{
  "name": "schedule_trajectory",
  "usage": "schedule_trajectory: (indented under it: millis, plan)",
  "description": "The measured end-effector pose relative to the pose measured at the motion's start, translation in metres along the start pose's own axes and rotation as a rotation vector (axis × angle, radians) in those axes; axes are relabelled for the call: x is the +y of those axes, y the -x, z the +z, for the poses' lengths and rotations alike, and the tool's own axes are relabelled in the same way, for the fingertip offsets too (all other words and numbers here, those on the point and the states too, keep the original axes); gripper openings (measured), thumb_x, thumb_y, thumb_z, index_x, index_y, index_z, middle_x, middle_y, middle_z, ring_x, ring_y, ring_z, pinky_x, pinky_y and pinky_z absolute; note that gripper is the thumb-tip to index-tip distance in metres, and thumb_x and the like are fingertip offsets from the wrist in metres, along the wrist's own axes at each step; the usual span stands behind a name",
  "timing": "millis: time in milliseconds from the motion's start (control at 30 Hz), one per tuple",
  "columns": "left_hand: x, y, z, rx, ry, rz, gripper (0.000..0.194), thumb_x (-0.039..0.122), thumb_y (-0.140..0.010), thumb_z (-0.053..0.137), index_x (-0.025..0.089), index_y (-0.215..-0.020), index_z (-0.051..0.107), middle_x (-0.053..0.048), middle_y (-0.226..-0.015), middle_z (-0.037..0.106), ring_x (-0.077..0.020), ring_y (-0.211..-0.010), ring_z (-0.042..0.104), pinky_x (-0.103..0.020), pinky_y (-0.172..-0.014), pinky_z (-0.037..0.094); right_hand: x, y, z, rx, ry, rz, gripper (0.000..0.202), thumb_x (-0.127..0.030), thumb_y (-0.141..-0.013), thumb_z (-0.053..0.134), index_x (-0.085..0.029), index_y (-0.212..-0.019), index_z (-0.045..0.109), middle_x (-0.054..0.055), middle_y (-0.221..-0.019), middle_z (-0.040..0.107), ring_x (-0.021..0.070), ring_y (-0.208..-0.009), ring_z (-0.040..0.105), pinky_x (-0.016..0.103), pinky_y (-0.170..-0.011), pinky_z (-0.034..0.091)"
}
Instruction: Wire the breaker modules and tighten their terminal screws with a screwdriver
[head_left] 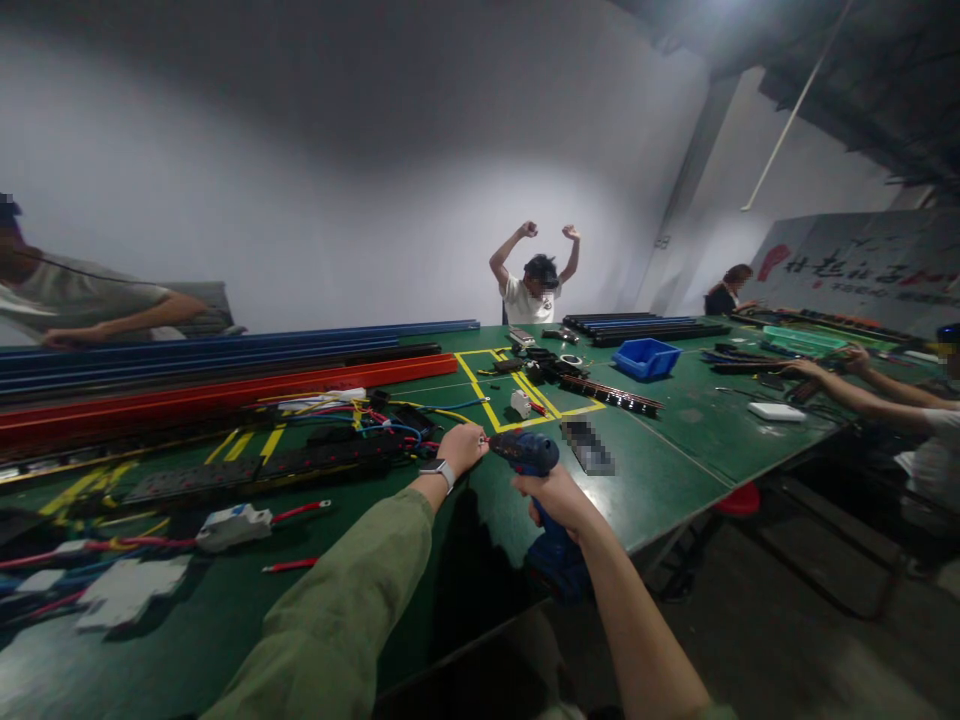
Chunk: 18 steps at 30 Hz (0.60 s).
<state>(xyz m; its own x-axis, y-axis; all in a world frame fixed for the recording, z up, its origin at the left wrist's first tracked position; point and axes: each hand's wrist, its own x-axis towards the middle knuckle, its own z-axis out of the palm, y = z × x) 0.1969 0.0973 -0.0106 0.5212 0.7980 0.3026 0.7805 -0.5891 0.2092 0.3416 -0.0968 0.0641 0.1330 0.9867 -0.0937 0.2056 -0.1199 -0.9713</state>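
My right hand (559, 497) is wrapped round the handle of a blue cordless drill (534, 452), whose nose points left. Just off the drill's tip, my left hand (461, 450) is closed in a pinch on something small with a red end; the piece is too small to name. A watch (439, 472) is on the left wrist. Left of that hand lie black socket strips (330, 457) with coloured wires. Nearer to me on the green table (660, 490) are a white breaker (234, 526) with a red lead and a short red cable piece (291, 565).
Red rails (375, 376) and blue rails (337, 338) run along the left back. A phone (589, 447), a blue bin (646, 358) and a white breaker (520, 403) lie ahead. One person (529, 300) sits opposite with raised arms; others are at both sides.
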Motion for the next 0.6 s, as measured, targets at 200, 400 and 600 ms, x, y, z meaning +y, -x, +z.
schedule_trajectory:
  millis: [200,400,600]
  plan:
    - [-0.0001,0.0005,-0.0016,-0.007,0.008,-0.002,0.025,0.035,-0.089,0.059,0.019,-0.097,0.076,-0.010,-0.099,0.074,-0.0227,-0.097,0.068,-0.030,-0.088,0.049,0.0009,-0.0012,-0.0011,-0.012,0.001,0.009,0.016,-0.024,-0.076,0.065,-0.018,-0.088,0.056,-0.006,-0.059,0.054,0.0103,-0.034,0.049,0.022,-0.034,0.036]
    - [-0.0007,0.0003,-0.0004,0.006,0.003,0.008,0.025,0.035,-0.089,0.058,0.018,-0.096,0.076,-0.011,-0.097,0.073,-0.0229,-0.096,0.068,-0.031,-0.087,0.049,0.0031,-0.0011,-0.0005,0.000,0.001,-0.001,0.016,-0.026,-0.076,0.066,-0.018,-0.086,0.056,-0.006,-0.058,0.055,0.0098,-0.034,0.048,0.021,-0.034,0.034]
    - [-0.0001,-0.0005,-0.0013,-0.012,0.018,0.007,0.025,0.034,-0.088,0.059,0.018,-0.096,0.076,-0.012,-0.097,0.073,-0.0226,-0.096,0.067,-0.031,-0.088,0.049,0.0019,-0.0004,-0.0006,0.004,0.000,-0.007,0.017,-0.026,-0.076,0.067,-0.018,-0.088,0.056,-0.005,-0.060,0.055,0.0102,-0.035,0.049,0.022,-0.035,0.036]
